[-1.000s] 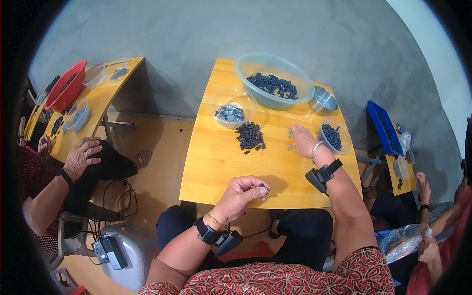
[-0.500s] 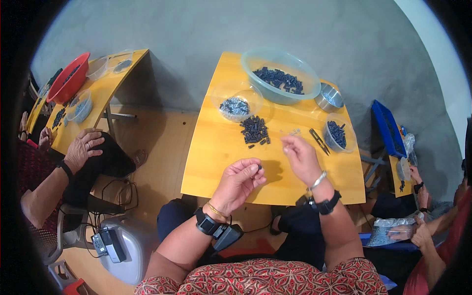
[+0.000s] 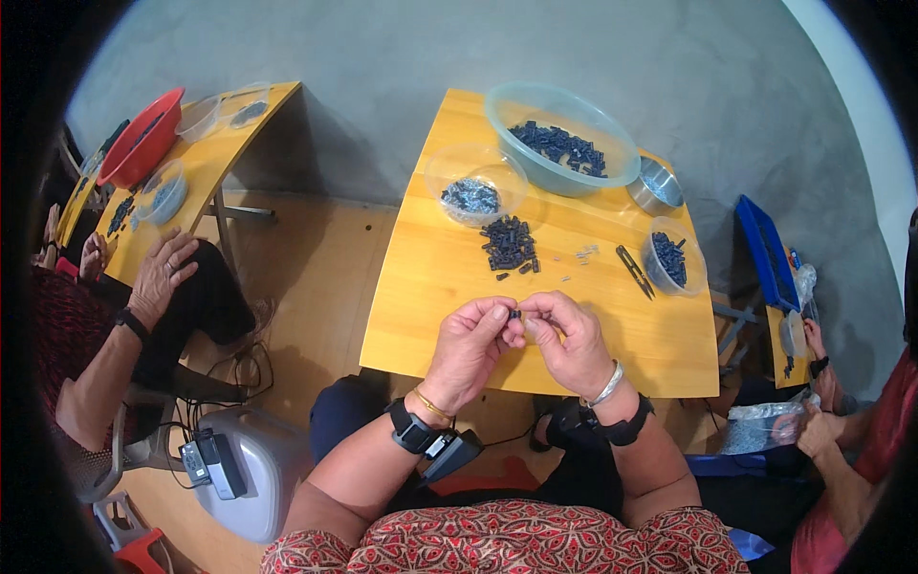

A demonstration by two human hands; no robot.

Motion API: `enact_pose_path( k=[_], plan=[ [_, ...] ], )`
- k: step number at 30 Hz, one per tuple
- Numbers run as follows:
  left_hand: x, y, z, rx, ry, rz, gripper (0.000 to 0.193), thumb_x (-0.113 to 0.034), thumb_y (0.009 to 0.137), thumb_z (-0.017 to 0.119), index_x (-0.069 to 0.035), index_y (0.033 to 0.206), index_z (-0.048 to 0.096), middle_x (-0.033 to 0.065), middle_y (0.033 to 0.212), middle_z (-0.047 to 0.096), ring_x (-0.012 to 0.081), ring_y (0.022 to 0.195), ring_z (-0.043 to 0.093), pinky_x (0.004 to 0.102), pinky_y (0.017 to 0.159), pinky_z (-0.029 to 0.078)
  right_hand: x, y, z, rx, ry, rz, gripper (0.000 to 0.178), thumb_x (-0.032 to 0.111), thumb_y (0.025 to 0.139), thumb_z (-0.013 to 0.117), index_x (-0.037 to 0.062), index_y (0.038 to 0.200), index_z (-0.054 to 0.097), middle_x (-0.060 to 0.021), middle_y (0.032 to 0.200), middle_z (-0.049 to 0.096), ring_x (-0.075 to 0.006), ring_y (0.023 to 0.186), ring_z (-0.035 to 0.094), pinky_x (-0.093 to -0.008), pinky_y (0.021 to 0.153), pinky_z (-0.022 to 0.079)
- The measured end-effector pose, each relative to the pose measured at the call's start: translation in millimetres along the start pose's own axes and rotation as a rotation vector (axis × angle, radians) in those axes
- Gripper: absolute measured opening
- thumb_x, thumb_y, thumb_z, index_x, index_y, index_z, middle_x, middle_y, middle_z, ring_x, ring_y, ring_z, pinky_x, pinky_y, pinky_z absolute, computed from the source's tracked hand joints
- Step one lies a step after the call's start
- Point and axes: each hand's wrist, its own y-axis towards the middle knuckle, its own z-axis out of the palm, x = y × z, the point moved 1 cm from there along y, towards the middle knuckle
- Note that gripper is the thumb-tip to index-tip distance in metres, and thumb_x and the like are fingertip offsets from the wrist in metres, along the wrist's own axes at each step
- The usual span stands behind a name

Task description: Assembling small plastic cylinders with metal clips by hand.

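Observation:
Between the fingertips of my left hand is a small black plastic piece, mostly covered by the fingers. My right hand meets it there in a pinch; whatever its fingers hold is too small to make out. Both hands are above the front part of the yellow table. Just beyond them lies a pile of black plastic pieces. A few tiny pale parts are scattered to its right. Farther right are black-handled thread snips and a clear tub of black pieces.
At the back stand a large pale-green basin of black pieces, a clear bowl of small shiny parts and a metal bowl. Co-workers sit on both sides, one near a table with a red basin. A blue tray is at right.
My right hand has come left and down from over the tabletop to meet my left hand at the small black piece. The view has shifted slightly.

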Motion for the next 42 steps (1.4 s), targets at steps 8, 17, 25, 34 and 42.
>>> enact_pose_path(
  k=[8,17,25,34,42],
  plan=[
    [0,0,-4,-0.023,0.08,0.034,0.02,-0.017,0.089,0.05,0.0,0.094,0.058,0.0058,0.074,0.058,0.0143,0.066,0.055,0.0258,0.065,0.046,-3,0,5,-0.029,0.074,0.006,0.014,0.0,0.078,0.055,0.0015,0.092,0.055,-0.0107,0.076,0.057,-0.0201,0.069,0.059,-0.0278,0.062,0.047],
    [3,0,-2,-0.018,0.061,-0.003,0.024,-0.02,0.087,0.053,0.001,0.096,0.058,0.0053,0.076,0.059,0.0123,0.067,0.055,0.0254,0.065,0.047,-10,-1,6,-0.052,0.117,0.057,0.005,0.001,0.079,0.054,0.0001,0.084,0.053,-0.0099,0.073,0.058,-0.0186,0.065,0.059,-0.0269,0.059,0.047],
    [4,-1,-1,-0.019,0.042,-0.006,0.018,-0.01,0.088,0.05,0.001,0.1,0.057,0.0068,0.08,0.06,0.0135,0.07,0.056,0.028,0.07,0.049,-20,-3,9,-0.054,0.247,0.185,0.004,0.004,0.083,0.053,0.0001,0.083,0.053,-0.0042,0.069,0.057,-0.0083,0.062,0.053,-0.0218,0.055,0.044],
    [2,-1,-2,-0.045,0.128,0.1,0.018,-0.007,0.087,0.051,0.001,0.101,0.057,0.0087,0.081,0.06,0.0152,0.072,0.056,0.0252,0.07,0.047,-27,-5,8,-0.07,0.38,0.215,0.006,0.006,0.085,0.052,0.0005,0.088,0.053,0.0002,0.068,0.054,-0.0062,0.061,0.05,-0.0197,0.056,0.043],
    [3,0,1,-0.023,0.26,0.06,0.018,-0.003,0.086,0.05,0.003,0.101,0.057,0.0089,0.083,0.06,0.0145,0.074,0.056,0.0252,0.07,0.047,-19,-4,9,-0.104,0.253,0.109,0.004,0.0,0.083,0.051,0.0006,0.087,0.052,-0.0031,0.07,0.056,-0.0089,0.064,0.055,-0.0221,0.059,0.045]
  ],
)
